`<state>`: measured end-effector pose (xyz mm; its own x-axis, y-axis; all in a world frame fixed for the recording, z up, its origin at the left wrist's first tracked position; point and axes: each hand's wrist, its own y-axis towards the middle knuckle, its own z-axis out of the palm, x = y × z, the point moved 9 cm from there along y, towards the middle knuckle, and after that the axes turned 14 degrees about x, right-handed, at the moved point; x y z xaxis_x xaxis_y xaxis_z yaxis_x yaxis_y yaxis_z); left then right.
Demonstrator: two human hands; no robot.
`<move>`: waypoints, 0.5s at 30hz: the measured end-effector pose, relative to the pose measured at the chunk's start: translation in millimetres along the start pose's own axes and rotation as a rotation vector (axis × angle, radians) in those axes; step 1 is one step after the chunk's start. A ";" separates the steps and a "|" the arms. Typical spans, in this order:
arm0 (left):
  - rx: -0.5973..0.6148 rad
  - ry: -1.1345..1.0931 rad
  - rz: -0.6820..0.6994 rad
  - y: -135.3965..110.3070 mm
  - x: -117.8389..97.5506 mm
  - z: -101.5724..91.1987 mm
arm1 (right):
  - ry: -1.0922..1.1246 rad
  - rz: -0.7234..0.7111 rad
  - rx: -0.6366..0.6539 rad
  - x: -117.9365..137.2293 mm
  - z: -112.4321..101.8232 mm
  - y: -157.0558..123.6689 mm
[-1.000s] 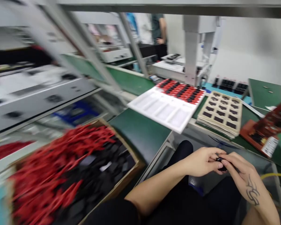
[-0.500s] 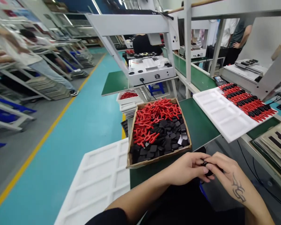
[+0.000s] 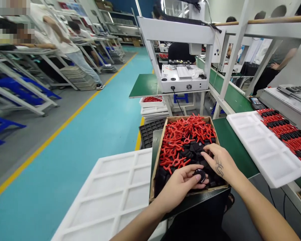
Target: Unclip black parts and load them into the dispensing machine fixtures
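Note:
A cardboard box on a green table holds several red clips at its far side and black square pads at its near side. My left hand hovers over the box's near edge and pinches a small round black part between thumb and fingers. My right hand, tattooed on its back, reaches into the box with fingers spread down onto the black pads.
A white foam tray lies to the left of the box. Another white tray on the right carries rows of red clips. A press machine stands behind. People stand at benches on the left and far right.
The view swung left and steadied over the box. My hands, joined on the small black part in front of my lap, separated: the left kept the part, the right reached into the box.

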<state>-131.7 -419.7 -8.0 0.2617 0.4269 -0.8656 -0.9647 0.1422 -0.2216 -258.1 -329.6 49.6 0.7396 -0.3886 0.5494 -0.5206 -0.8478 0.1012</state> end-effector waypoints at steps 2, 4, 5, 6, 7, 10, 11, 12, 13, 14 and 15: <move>-0.012 -0.044 0.021 -1.0 1.1 -3.5 | -0.044 0.014 0.007 -1.8 12.7 26.6; -0.021 -0.102 0.048 -2.0 1.4 -7.1 | -0.059 0.015 0.017 -3.5 22.3 44.3; -0.022 -0.129 0.058 -2.5 1.7 -8.7 | -0.062 0.011 0.024 -4.3 25.1 49.3; -0.023 -0.152 0.066 -2.9 2.1 -10.2 | -0.060 0.006 0.030 -4.9 26.0 51.5; -0.023 -0.169 0.073 -3.1 2.4 -11.4 | -0.054 0.002 0.033 -5.4 24.8 50.9; -0.014 -0.204 0.088 -2.5 2.6 -12.6 | 0.002 -0.026 0.035 -2.9 10.2 34.2; -0.009 -0.217 0.093 -1.8 2.6 -12.4 | 0.046 -0.040 0.028 -0.5 2.7 24.7; -0.002 -0.233 0.097 -0.8 2.6 -12.0 | 0.104 -0.057 0.014 2.7 -5.3 13.9; 0.007 -0.251 0.098 0.2 3.0 -11.6 | 0.163 -0.066 0.002 5.8 -12.2 2.7; 0.013 -0.269 0.099 1.1 3.5 -11.4 | 0.209 -0.072 0.000 9.3 -16.8 -8.4; 0.016 -0.285 0.098 1.8 4.2 -11.6 | 0.238 -0.079 0.007 13.2 -18.8 -18.6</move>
<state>-132.7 -428.0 -17.3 0.1666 0.6726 -0.7211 -0.9859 0.1008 -0.1337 -246.7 -312.1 70.6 0.6561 -0.2260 0.7200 -0.4617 -0.8749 0.1460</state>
